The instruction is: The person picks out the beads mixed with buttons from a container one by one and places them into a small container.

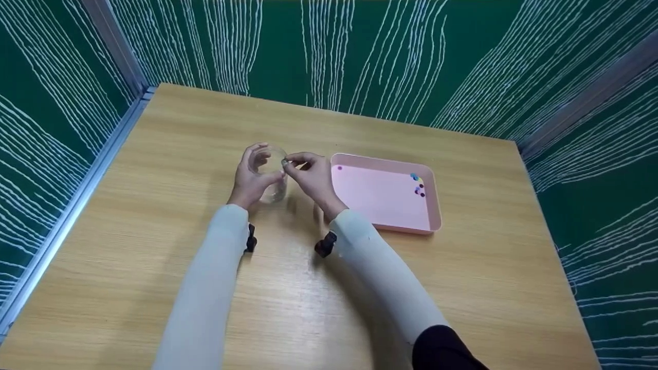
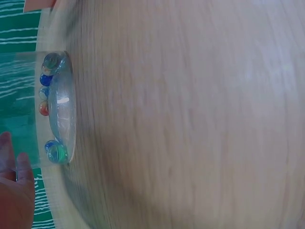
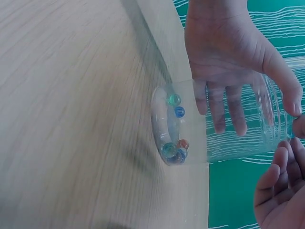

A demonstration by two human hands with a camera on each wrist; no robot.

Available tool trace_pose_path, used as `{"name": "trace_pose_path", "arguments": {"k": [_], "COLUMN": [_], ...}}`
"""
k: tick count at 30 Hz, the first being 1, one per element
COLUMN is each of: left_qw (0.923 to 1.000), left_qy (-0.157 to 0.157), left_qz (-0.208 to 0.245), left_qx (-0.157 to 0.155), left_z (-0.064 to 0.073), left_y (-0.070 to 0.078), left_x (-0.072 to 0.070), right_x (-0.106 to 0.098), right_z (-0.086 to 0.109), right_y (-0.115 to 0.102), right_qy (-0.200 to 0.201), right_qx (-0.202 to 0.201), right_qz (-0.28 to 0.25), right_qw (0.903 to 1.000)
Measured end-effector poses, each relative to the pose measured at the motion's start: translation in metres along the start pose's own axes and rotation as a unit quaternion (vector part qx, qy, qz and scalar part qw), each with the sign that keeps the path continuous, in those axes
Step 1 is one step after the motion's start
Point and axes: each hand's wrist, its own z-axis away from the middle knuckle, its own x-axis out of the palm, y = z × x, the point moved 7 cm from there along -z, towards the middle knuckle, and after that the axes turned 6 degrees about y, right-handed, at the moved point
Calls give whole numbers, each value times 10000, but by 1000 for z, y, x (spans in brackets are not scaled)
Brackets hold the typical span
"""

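A clear jar (image 1: 275,191) stands upright on the table, with several coloured glass marbles (image 2: 44,108) lying at its bottom. My left hand (image 1: 250,177) holds the jar from the left side, its fingers behind the wall and the thumb across the near side toward the rim. At the jar's mouth, my right hand (image 1: 314,177) pinches a small greenish marble (image 1: 285,162) between thumb and fingertips. In the right wrist view only a teal sliver of this marble shows between the fingers at the rim.
To the right lies a shallow pink tray (image 1: 406,226). Several small coloured balls (image 1: 417,191) are grouped near its right side, and a single pinkish one (image 1: 340,168) sits at the far left corner. Green walls with white streaks border the wooden table (image 1: 288,298).
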Motion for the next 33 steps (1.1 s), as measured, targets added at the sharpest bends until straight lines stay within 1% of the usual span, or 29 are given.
{"name": "trace_pose_path", "arguments": {"k": [4,10,13,17,20,23,27,29,31,33], "left_qw": [10000,9996,9994,9986,9975,9964,9957,9950,9943,9944], "left_qy": [16,-35,-54,-94,-196,-323,-343,-305,-298,-275], "left_qz": [50,-29,-50,-23,-66,-70,-304,-561,-737,-838], "left_qx": [-6,-277,-346,-513,-681,-775,-806,-765,-708,-587], "left_z": [-1,-2,-2,-1,1,2,3,4,5,6], "left_y": [-1,-5,-7,-10,-12,-13,-13,-12,-11,-11], "left_x": [1,2,3,4,4,5,3,0,-2,-6], "right_x": [-1,-2,-3,-3,-4,-5,-7,-8,-13,-19], "right_z": [-1,-2,-2,-2,-2,-2,-1,-1,0,1], "right_y": [2,5,7,9,9,9,7,5,1,-3], "right_qy": [14,-30,-89,-142,-160,-183,-264,-343,-396,-468], "right_qx": [14,63,105,115,4,-58,-83,-154,-377,-692], "right_qz": [10,44,39,67,217,438,601,695,956,1320], "right_qw": [10000,10000,9999,9998,9996,9989,9978,9969,9939,9877]}}
